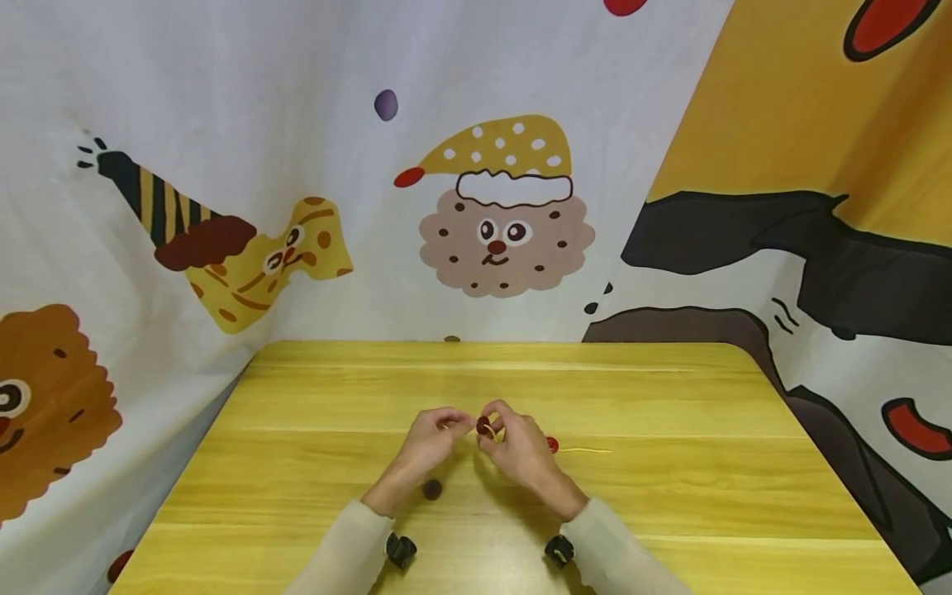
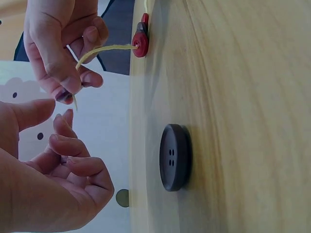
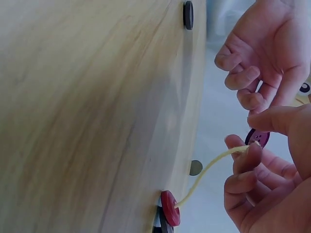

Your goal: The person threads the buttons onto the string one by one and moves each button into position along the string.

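Note:
My right hand (image 1: 521, 446) pinches a dark maroon button (image 3: 258, 138) between thumb and fingers. Yellow cord (image 3: 206, 170) runs from this button down to a red button (image 3: 170, 208) near the tabletop, and a short cord end pokes out by the right fingertips in the left wrist view. Facing it, my left hand (image 1: 431, 438) holds its thumb and forefinger apart, tips close to the maroon button and cord end, with nothing visible between them. Its other fingers are loosely bent. Below the left hand a dark four-hole button (image 2: 173, 158) lies on the table.
The wooden table (image 1: 312, 463) spreads around both hands. Another stretch of yellow cord (image 1: 587, 450) trails right from the red button. A dark piece (image 3: 164, 222) sits against the red button. A printed cloth (image 1: 335, 165) hangs behind the table's far edge.

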Available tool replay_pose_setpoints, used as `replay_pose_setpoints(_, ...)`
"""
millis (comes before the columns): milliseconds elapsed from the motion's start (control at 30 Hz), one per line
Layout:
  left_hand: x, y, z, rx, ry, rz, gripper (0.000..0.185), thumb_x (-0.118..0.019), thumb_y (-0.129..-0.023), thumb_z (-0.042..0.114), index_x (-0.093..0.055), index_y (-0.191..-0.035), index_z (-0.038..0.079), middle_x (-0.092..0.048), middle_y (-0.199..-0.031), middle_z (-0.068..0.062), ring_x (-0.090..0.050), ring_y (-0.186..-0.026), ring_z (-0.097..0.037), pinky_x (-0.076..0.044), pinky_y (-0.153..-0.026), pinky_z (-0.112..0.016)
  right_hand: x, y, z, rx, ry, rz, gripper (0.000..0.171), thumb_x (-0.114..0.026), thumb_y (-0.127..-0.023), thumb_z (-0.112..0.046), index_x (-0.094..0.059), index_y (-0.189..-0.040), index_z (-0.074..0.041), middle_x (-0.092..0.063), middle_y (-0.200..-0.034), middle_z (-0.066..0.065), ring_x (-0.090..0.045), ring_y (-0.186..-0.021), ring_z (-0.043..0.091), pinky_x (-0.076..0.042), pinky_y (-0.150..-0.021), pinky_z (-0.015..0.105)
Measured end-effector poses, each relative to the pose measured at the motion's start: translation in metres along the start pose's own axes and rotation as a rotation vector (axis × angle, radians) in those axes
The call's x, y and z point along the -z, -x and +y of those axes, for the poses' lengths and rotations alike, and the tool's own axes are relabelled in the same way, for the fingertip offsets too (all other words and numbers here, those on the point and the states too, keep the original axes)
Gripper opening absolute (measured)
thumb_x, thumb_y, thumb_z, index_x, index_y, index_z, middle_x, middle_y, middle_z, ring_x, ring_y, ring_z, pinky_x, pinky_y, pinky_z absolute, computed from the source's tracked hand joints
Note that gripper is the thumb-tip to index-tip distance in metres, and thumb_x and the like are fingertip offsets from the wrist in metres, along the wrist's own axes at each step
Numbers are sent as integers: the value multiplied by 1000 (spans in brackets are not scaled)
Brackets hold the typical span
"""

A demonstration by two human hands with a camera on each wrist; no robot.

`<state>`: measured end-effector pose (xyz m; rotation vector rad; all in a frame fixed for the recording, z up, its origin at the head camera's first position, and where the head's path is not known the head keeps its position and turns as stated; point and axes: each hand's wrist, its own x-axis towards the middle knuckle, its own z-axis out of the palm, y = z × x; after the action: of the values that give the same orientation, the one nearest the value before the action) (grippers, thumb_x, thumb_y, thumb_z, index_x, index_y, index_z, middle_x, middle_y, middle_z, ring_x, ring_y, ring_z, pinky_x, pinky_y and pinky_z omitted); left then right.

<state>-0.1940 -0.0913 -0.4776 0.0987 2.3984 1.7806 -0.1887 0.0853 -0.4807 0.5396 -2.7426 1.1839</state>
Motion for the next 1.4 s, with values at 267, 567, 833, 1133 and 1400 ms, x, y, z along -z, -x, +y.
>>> replay_pose_setpoints(267,1,1,-2,3,6,-9,23,-69,-93,23,-73,-104,3,-61,-90,-5,-51,-79,-18,-43,-63,-27,2,1,3,0,-77,-63,32,-69,-87,-5,-58,-117,-5,-73,-93,9,-51,-52,4,-42,-46,23)
replay_pose_setpoints(567,1,2,-2,5,23,-27,23,-69,-93,24,-72,-105,4,-60,-92,-6,-49,-77,-16,-41,-59,-25,5,2,2,1,-127,-96,32,-68,-86,-2,-56,-117,-4,-73,-95,9,-56,-60,13,-44,-51,23)
replay_pose_setpoints(833,-1,0,-4,-10,13,-33,19,-70,-93,24,-73,-100,6,-63,-92,-4,-55,-81,-23,-45,-62,-26,5,1,2,11,-125,-102,32,-68,-85,-1,-56,-114,-3,-74,-96,11,-56,-58,12,-43,-50,22)
replay_pose_setpoints(1133,-2,-1,-6,-18,1,-38,15,-69,-94,21,-75,-95,8,-65,-88,-2,-53,-72,-18,-44,-58,-24,3,0,3,34,-99,-95,32,-72,-82,1,-60,-112,-3,-71,-93,5,-53,-56,5,-44,-50,22)
replay_pose_setpoints(1400,0,-1,-6,-17,-10,-28,13,-69,-93,19,-75,-93,7,-65,-84,-2,-51,-71,-16,-43,-58,-24,4,-2,3,22,-87,-100,29,-75,-83,-1,-64,-109,-5,-67,-91,3,-52,-58,7,-44,-51,22)
